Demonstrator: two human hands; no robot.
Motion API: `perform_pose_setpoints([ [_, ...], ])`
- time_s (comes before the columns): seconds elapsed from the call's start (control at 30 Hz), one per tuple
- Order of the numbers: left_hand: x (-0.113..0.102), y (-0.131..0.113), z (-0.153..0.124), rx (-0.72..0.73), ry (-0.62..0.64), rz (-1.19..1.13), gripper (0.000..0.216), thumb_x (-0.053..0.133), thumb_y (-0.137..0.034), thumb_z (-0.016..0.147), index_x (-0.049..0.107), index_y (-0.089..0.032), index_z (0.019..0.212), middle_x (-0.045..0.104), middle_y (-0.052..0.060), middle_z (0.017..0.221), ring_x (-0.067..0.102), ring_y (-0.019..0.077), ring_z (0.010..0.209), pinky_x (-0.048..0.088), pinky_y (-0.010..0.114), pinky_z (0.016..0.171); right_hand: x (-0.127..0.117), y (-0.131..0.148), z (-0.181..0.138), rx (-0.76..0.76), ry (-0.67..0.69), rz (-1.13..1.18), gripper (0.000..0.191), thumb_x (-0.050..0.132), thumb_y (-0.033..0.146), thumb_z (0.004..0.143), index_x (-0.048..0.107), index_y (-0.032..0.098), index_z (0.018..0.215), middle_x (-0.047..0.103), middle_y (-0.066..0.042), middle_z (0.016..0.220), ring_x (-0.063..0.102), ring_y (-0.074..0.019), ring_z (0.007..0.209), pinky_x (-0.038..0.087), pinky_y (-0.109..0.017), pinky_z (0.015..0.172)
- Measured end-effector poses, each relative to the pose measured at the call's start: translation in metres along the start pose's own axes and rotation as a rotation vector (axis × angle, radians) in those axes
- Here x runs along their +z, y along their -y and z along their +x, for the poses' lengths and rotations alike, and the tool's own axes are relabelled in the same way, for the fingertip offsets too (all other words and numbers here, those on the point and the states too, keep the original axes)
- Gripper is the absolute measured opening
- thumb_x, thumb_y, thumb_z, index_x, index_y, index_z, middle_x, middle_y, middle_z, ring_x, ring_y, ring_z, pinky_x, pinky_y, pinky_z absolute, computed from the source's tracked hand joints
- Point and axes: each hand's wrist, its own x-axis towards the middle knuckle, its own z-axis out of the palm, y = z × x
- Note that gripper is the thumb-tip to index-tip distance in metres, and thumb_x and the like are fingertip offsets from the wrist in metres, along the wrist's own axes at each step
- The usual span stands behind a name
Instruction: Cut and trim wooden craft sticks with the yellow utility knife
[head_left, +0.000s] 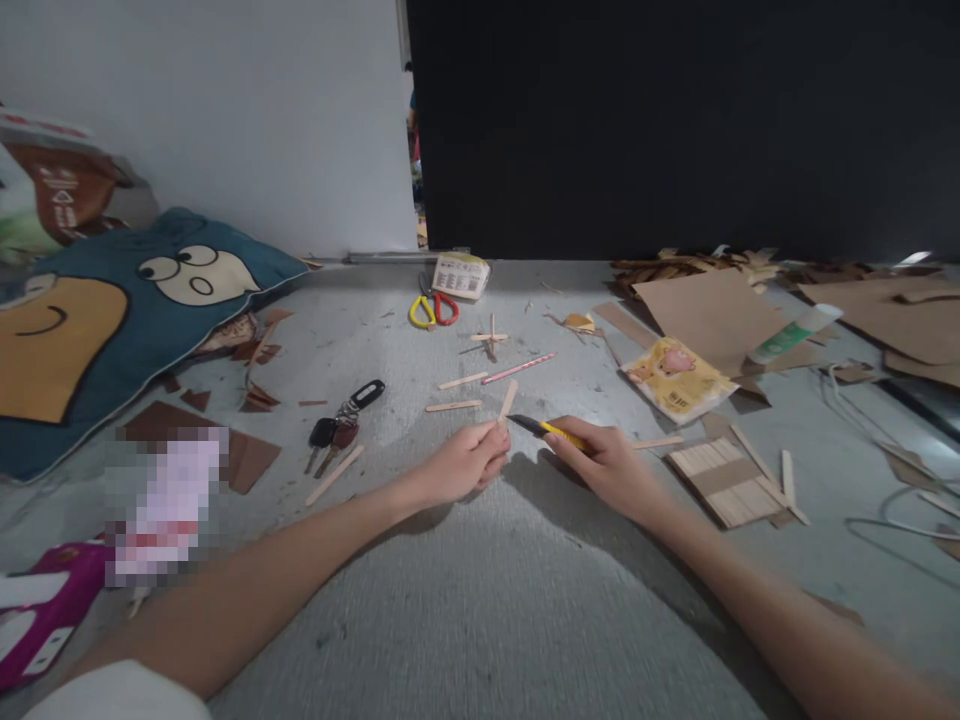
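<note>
My left hand (pixel 466 462) is closed in a pinch on a wooden craft stick (pixel 508 401), which points up and away over the grey floor. My right hand (pixel 606 462) is wrapped round a yellow utility knife (pixel 546 429); its dark blade tip sits right beside the lower end of the stick. Both hands rest low on the floor, close together at the centre of the view.
Loose sticks (pixel 454 406), a pink pencil (pixel 519 368), scissors (pixel 433 307), keys (pixel 341 420), a stick panel (pixel 726 482), a glue tube (pixel 795 333), a yellow packet (pixel 677 379), cardboard sheets (pixel 709 313) and cables (pixel 892 500) lie around. A blue cushion (pixel 105 330) sits at the left.
</note>
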Motion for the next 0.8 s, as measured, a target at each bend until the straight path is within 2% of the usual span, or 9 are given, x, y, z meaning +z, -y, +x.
perform_pose_setpoints([
  [0.07, -0.001, -0.002, 0.000, -0.004, 0.025, -0.023, 0.039, 0.037, -0.048, 0.108, 0.033, -0.025, 0.077, 0.028, -0.011, 0.055, 0.018, 0.0084, 0.044, 0.020, 0.023, 0.046, -0.001, -0.001, -0.001, -0.064, -0.022, -0.075, 0.037, 0.051, 0.053, 0.104, 0.069, 0.022, 0.096, 0.066, -0.002, 0.075, 0.057, -0.0168, 0.064, 0.045, -0.028, 0.061],
  [0.13, -0.001, -0.003, 0.000, -0.006, 0.027, -0.030, 0.038, 0.036, -0.046, 0.109, 0.032, -0.025, 0.077, 0.026, -0.011, 0.054, 0.018, 0.0085, 0.044, 0.019, 0.023, 0.046, -0.002, -0.003, -0.001, -0.103, -0.042, -0.109, 0.033, 0.051, 0.049, 0.105, 0.070, 0.022, 0.100, 0.070, -0.003, 0.079, 0.061, -0.0174, 0.066, 0.048, -0.028, 0.065],
  [0.3, 0.000, -0.001, -0.001, -0.012, 0.033, -0.031, 0.034, 0.036, -0.042, 0.108, 0.033, -0.025, 0.079, 0.025, -0.011, 0.056, 0.018, 0.0086, 0.045, 0.016, 0.023, 0.045, 0.000, -0.008, -0.002, -0.132, -0.070, -0.146, 0.032, 0.050, 0.047, 0.106, 0.068, 0.021, 0.098, 0.069, -0.002, 0.076, 0.061, -0.0161, 0.062, 0.048, -0.026, 0.062],
  [0.6, 0.000, -0.002, -0.003, -0.004, 0.039, 0.015, 0.041, 0.038, -0.058, 0.107, 0.034, -0.025, 0.082, 0.027, -0.011, 0.059, 0.021, 0.0088, 0.047, 0.018, 0.024, 0.047, 0.001, -0.010, -0.002, -0.198, -0.058, -0.198, 0.028, 0.050, 0.042, 0.106, 0.068, 0.021, 0.103, 0.073, -0.003, 0.080, 0.065, -0.0165, 0.064, 0.050, -0.026, 0.064],
  [0.8, 0.002, -0.006, -0.005, 0.042, 0.035, 0.049, 0.042, 0.036, -0.054, 0.109, 0.034, -0.025, 0.079, 0.029, -0.011, 0.056, 0.023, 0.0087, 0.047, 0.021, 0.024, 0.047, 0.001, -0.013, -0.002, -0.221, -0.073, -0.230, 0.026, 0.049, 0.039, 0.108, 0.068, 0.022, 0.104, 0.074, -0.003, 0.081, 0.067, -0.0173, 0.066, 0.050, -0.027, 0.065],
])
